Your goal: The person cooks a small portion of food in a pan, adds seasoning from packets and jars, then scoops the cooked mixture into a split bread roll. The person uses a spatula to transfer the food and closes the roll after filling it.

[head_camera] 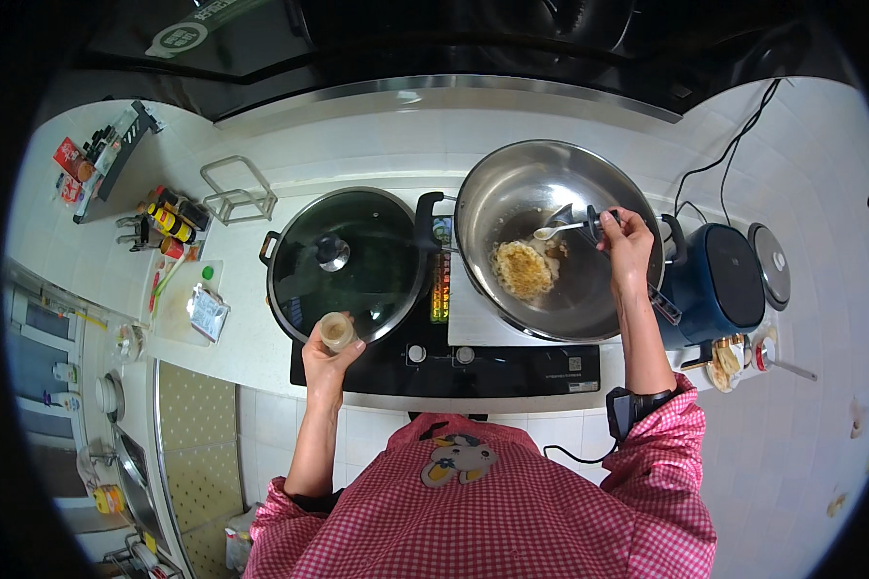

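Note:
My left hand (327, 365) holds a small open jar (337, 331) of pale seasoning near the front rim of a lidded pan (347, 289). Over a large stainless steel wok (572, 311), my right hand (626, 242) grips a small white spoon (559, 230) by its dark end, with a little powder in the bowl. Below the spoon, a browned, egg-like food (525, 269) lies in the wok. A dark-handled turner leans in the wok, its handle passing behind my right hand and over the rim; whether the hand touches it, I cannot tell.
Both vessels stand on a black gas hob (510, 373). To the right are a blue appliance (720, 275) and a round lid (769, 266). At the left lie a cutting board (181, 304), a packet (207, 313) and sauce bottles (170, 222); a wire rack (239, 192) stands behind.

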Demonstrator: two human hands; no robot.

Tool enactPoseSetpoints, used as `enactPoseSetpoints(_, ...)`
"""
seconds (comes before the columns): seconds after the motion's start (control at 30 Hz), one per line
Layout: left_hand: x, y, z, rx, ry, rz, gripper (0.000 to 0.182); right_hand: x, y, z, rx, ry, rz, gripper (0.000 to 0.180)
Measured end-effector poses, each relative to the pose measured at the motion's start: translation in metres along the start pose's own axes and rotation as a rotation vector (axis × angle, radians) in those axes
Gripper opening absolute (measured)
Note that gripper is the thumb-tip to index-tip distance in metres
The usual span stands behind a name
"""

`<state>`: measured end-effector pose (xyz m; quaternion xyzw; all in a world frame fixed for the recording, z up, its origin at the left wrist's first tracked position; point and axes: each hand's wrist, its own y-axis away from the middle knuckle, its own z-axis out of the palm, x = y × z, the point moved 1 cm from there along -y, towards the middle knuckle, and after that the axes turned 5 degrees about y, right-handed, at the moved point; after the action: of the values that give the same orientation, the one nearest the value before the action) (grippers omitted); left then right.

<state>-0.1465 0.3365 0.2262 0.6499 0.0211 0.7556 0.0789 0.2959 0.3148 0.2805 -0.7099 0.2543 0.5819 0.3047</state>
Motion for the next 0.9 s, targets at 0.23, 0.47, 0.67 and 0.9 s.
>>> enactPoseSetpoints(0.23,-0.001,0.004,-0.009,0.04,0.021,-0.016,0.05,0.0,-0.01,0.013,0.034,0.103,-0.051,0.024)
enactPoseSetpoints(0.47,-0.002,0.007,-0.01,0.022,-0.014,0.028,0.047,-0.004,-0.008,0.017,0.007,0.147,-0.075,0.024)
enactPoseSetpoints(0.67,-0.003,0.006,-0.006,0.016,-0.039,0.031,0.046,-0.01,0.002,0.018,-0.047,0.214,-0.083,0.025)
enactPoseSetpoints(0.9,-0.003,0.006,-0.003,0.0,-0.025,0.018,0.047,-0.008,0.009,0.008,-0.032,0.209,-0.075,0.023)
